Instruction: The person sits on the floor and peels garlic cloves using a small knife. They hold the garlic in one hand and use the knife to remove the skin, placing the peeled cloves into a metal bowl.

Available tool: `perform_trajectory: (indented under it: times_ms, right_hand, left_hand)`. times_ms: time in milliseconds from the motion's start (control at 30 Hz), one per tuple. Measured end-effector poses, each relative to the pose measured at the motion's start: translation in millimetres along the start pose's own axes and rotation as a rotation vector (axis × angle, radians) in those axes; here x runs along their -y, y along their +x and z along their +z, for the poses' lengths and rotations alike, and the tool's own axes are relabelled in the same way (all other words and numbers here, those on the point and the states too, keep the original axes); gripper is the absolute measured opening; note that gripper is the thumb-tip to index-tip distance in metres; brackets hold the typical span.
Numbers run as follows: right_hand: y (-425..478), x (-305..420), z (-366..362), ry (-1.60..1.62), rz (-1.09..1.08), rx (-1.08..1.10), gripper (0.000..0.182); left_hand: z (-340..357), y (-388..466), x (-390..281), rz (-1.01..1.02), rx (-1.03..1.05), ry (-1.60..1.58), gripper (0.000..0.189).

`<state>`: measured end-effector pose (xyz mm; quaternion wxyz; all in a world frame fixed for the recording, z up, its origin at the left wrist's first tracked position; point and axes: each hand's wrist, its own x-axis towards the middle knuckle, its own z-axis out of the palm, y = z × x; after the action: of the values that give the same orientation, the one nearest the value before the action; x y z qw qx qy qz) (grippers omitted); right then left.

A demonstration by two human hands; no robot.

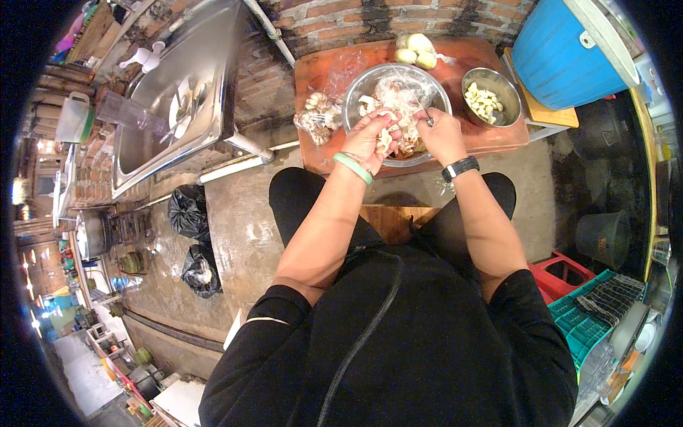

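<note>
My left hand cups some garlic over a wide metal bowl. My right hand grips what looks like a small knife; its thin blade is hard to make out. Pale garlic skins and a crumpled clear plastic bag lie inside the wide bowl. To the right, a smaller steel bowl contains several peeled cloves. At the left, unpeeled garlic bulbs sit in clear plastic. Behind the wide bowl rests a bag of pale green round vegetables.
Everything stands on a low orange-red table against a brick wall. A steel sink with utensils is at left, a blue bucket at right. Black plastic bags lie on the floor; a red stool is beside a green crate.
</note>
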<state>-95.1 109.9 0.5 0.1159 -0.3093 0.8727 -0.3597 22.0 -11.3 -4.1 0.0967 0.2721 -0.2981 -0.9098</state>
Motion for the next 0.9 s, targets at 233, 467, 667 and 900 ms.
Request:
perform_trajectory:
  times_ms: [233, 467, 667, 900]
  right_hand:
    - [-8.7, 5.0, 8.2, 0.126, -0.218, -0.126, 0.034]
    - [-35.7, 28.5, 10.1, 0.360, -0.248, 0.109, 0.036]
    - [-38.3, 31.7, 7.3, 0.312, -0.256, 0.075, 0.035]
    - [-39.1, 35.0, 8.4, 0.277, -0.162, 0.068, 0.023]
  left_hand:
    - [1.9, 0.3, 1.4, 0.043, -0.074, 0.014, 0.018]
    - [4.3, 2.4, 7.5, 0.097, -0.130, -0.023, 0.014]
    - [5.1, 4.2, 11.3, 0.084, -0.140, -0.103, 0.010]
    - [7.1, 3.5, 12.9, 0.056, -0.112, -0.074, 0.010]
